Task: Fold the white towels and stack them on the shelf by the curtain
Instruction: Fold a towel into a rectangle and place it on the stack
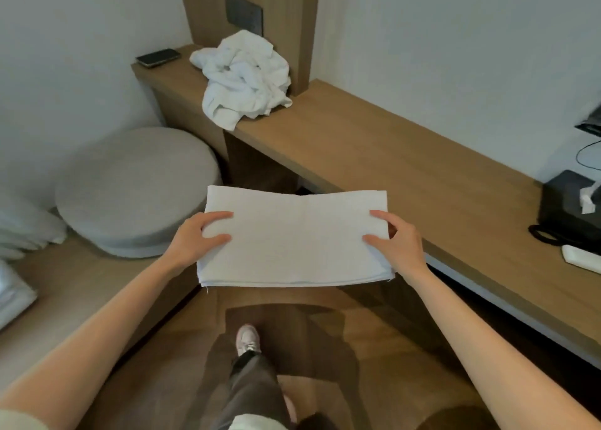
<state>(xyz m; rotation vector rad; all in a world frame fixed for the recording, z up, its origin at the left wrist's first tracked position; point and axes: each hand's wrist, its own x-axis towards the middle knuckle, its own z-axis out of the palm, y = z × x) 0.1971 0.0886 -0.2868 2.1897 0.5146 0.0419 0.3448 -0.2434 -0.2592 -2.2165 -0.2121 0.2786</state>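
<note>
A folded white towel [296, 237] is held flat in the air in front of me, above the wooden floor. My left hand [195, 237] grips its left edge and my right hand [398, 239] grips its right edge, fingers on top. A crumpled heap of white towels [245, 78] lies on the wooden shelf [374, 143] further ahead, beside a wooden wall panel. Folded white cloth [13, 294] shows at the left edge on a low wooden bench [81, 280].
A dark phone [158, 57] lies on the shelf's far left end. A round grey cushion [136, 189] sits on the low bench at the left. At the right, the shelf carries a black tissue box [569, 208], a cable and a white remote [582, 258]. My leg and shoe [247, 338] are below.
</note>
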